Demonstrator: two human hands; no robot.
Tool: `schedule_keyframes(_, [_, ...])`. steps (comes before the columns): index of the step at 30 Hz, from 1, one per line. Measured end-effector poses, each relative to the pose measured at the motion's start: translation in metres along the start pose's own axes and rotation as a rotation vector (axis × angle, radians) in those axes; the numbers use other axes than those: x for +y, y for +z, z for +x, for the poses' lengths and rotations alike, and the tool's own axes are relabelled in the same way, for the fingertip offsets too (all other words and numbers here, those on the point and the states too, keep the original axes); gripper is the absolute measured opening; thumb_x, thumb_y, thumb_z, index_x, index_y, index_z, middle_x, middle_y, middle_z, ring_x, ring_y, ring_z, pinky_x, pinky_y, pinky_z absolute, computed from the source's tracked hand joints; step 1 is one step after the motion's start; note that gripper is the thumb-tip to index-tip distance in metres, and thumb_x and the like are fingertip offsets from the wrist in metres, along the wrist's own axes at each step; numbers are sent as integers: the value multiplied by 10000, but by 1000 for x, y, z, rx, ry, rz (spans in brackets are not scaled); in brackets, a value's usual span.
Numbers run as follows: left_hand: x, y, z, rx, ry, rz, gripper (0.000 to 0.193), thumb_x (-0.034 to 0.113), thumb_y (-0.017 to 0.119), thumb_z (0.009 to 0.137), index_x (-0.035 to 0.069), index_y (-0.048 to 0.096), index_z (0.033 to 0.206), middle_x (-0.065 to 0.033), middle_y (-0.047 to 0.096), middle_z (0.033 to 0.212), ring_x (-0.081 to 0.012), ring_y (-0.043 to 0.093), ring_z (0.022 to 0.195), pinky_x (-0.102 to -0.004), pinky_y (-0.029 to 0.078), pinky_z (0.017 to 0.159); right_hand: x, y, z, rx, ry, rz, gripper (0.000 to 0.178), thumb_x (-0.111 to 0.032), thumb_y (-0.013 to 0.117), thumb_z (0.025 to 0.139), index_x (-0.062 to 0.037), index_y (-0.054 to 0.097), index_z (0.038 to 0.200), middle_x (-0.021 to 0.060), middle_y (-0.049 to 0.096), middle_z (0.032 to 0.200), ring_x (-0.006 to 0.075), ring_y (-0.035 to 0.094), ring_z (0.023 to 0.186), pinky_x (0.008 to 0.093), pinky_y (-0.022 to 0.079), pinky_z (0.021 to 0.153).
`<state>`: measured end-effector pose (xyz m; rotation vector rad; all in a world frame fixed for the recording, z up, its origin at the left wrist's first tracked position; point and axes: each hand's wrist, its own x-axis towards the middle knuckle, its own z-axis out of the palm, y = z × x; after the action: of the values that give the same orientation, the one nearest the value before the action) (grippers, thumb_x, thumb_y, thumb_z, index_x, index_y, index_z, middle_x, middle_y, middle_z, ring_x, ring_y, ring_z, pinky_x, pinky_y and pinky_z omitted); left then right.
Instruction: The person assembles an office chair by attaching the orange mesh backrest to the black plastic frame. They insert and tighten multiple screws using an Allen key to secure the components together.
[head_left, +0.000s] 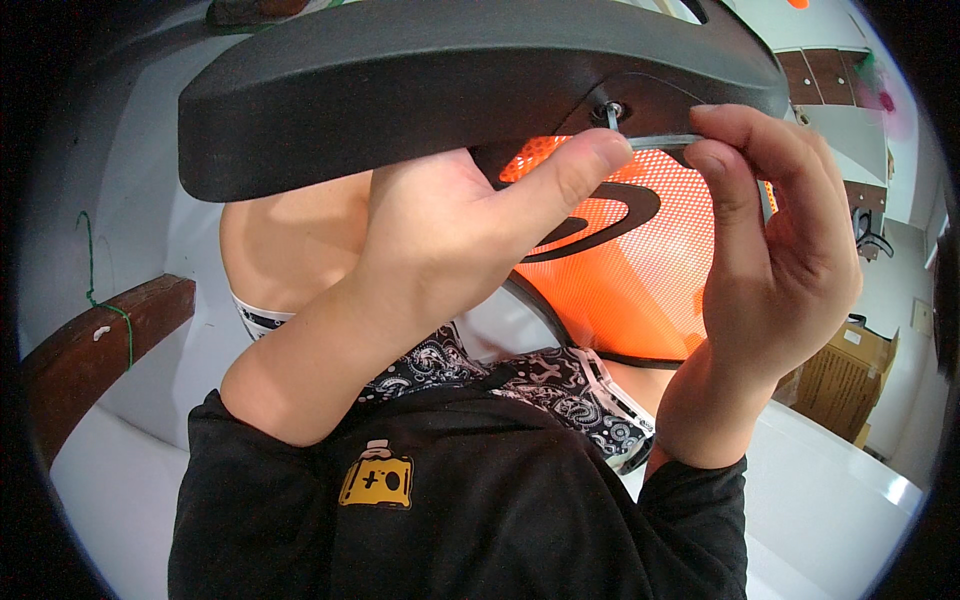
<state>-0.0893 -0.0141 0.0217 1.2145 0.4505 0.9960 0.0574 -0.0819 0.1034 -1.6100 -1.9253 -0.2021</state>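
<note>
A long, curved black plastic chair part (400, 120), perhaps an armrest, lies across the top of the view. Sunk in its side is a hole with a screw (612, 108), and the short end of a silver hex key (660, 142) goes into it. My right hand (780, 220) pinches the key's long arm between thumb and forefinger. From below, my left hand (450, 230) grips the black part, its fingers hidden behind it. The left thumb reaches to the key's bend. Underneath shows an orange mesh panel (650, 260) with a black curved piece over it.
My lap in black patterned shorts (550, 390) is below the mesh. A dark wooden arm (110, 350) with a green string stands at the left. On the right are a cardboard box (845, 380), a white surface (830, 480) and brown cabinets (820, 78) farther off.
</note>
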Motion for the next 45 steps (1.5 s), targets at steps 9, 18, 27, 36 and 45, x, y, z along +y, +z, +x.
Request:
schedule_keyframes(9, [13,-2,-1,31,-291,53,271,180,669,891,-24,656,1069,-62,672,1000,-130,621,875,-260,488,795,9,7,7,52,-181,101,175,41,670,818,26,672,992,100,673,918,133,632,826,227,519,736])
schedule_keyframes(18, [-16,6,6,165,180,0,363,301,668,863,-25,670,1024,-39,672,885,-93,609,741,-222,482,629,16,3,5,90,-304,-273,213,20,754,737,-30,722,942,68,619,973,131,614,825,228,500,702])
schedule_keyframes(27, [-7,-2,3,104,24,-70,515,438,544,845,-21,640,1055,-40,650,902,-96,592,766,-221,468,644,5,39,-38,135,-27,-37,304,-23,796,633,-28,683,914,79,537,780,193,526,666,290,443,576])
schedule_keyframes(36, [-3,-4,-3,96,-57,-118,676,576,420,826,-18,611,1086,-41,627,918,-99,574,791,-220,453,658,-32,55,-54,-86,223,451,515,-26,724,716,129,544,1173,124,504,862,222,520,714,283,432,622])
schedule_keyframes(45, [-1,-5,-5,167,-124,-180,842,714,296,808,-15,581,1117,-42,605,934,-101,557,815,-220,439,673,-31,74,-46,-166,261,925,386,17,652,762,75,531,1124,137,458,952,230,492,817,298,424,711])
